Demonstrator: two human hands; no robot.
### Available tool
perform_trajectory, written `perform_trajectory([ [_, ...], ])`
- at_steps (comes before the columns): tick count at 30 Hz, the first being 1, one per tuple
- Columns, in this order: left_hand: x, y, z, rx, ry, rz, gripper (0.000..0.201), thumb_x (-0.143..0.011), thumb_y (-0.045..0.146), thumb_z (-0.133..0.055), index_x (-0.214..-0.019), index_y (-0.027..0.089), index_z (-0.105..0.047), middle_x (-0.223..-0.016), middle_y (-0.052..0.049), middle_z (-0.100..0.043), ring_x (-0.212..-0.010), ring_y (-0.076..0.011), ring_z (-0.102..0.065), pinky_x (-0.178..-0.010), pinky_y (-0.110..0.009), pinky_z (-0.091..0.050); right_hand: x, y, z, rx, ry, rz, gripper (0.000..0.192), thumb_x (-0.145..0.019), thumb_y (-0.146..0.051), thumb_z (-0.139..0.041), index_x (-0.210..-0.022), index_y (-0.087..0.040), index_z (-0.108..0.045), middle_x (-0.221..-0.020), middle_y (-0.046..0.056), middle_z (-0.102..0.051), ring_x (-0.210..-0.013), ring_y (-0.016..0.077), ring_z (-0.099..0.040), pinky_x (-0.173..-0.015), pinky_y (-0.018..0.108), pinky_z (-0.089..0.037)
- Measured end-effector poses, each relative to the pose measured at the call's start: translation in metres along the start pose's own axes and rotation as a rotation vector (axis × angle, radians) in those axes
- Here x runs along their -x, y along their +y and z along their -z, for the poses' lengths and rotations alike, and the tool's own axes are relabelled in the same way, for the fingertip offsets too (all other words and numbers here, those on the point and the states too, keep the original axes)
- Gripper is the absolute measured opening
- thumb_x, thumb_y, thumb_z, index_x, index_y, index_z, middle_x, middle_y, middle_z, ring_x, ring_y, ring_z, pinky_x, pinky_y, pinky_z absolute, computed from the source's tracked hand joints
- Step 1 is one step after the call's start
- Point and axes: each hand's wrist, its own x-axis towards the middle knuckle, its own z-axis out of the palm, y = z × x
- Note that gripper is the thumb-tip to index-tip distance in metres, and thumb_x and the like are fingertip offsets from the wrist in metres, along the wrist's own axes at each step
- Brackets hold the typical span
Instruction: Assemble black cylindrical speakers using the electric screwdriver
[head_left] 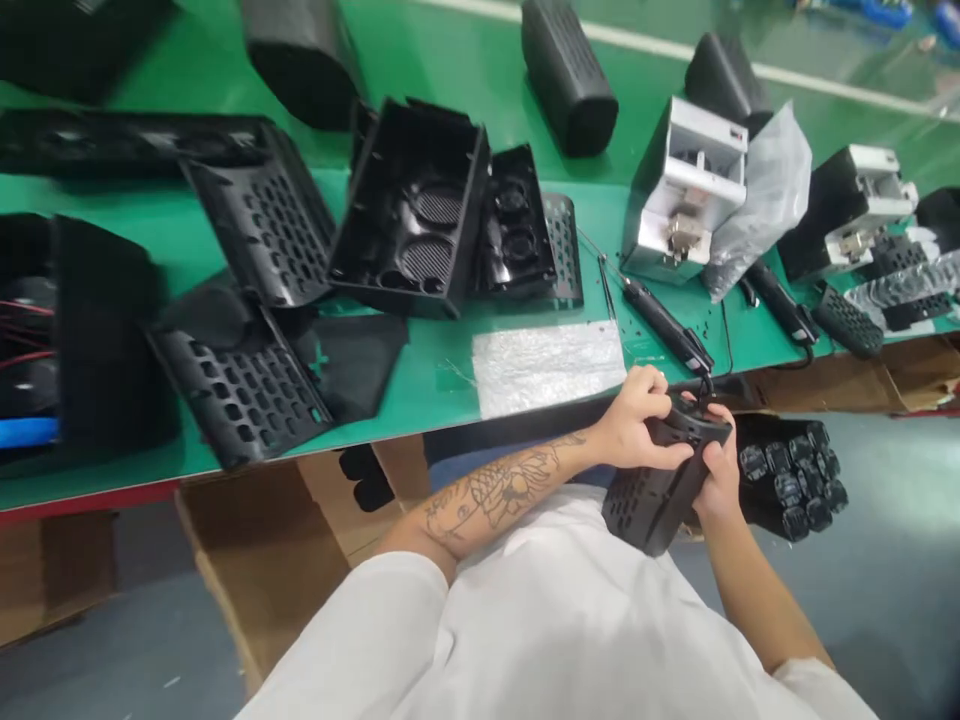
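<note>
A black speaker housing (651, 505) with a perforated side is held at my lap, just off the table's front edge, tilted. My left hand (637, 425) is closed over its upper end, thumb laid along the rim. Round the right side of the same housing, my right hand (718, 475) wraps its fingers and thumb. What sits inside the top opening is partly hidden by my fingers. Beyond my hands lies a black electric screwdriver (667, 325) on the green table, beside tweezers (607, 288). Left of it is a sheet of clear bubble wrap (549, 368).
On the green table (442, 400) lie a large open speaker shell (416, 210), perforated grilles (255, 385) and a silver-black fixture (686, 190). Another fixture (847, 210) and screwdriver (780, 305) are farther right. Below stand cardboard boxes (255, 560) and a black bundle of parts (795, 475).
</note>
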Motion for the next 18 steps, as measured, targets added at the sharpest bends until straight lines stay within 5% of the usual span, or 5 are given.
perform_trajectory([
  [9, 0.016, -0.002, -0.006, -0.026, -0.007, 0.007, 0.054, -0.085, 0.05, -0.075, -0.061, 0.024, -0.033, -0.075, 0.0, -0.04, -0.078, -0.0198, -0.04, -0.078, -0.041, -0.047, 0.009, -0.007, 0.01, 0.123, 0.079, 0.098, 0.08, -0.074, -0.057, -0.1, -0.128, -0.023, -0.052, -0.158, 0.01, -0.052, -0.141, 0.0266, -0.059, -0.129, 0.042, -0.047],
  [18, 0.011, -0.014, -0.03, -0.097, 0.022, -0.066, 0.033, -0.091, 0.055, -0.067, -0.086, 0.024, -0.059, -0.112, -0.011, -0.06, -0.108, -0.028, -0.056, -0.105, -0.054, -0.051, -0.015, 0.004, 0.02, -0.072, -0.072, -0.04, 0.102, -0.066, -0.079, -0.096, -0.143, -0.028, -0.052, -0.152, 0.012, -0.057, -0.139, 0.0334, -0.062, -0.125, 0.055, -0.052],
])
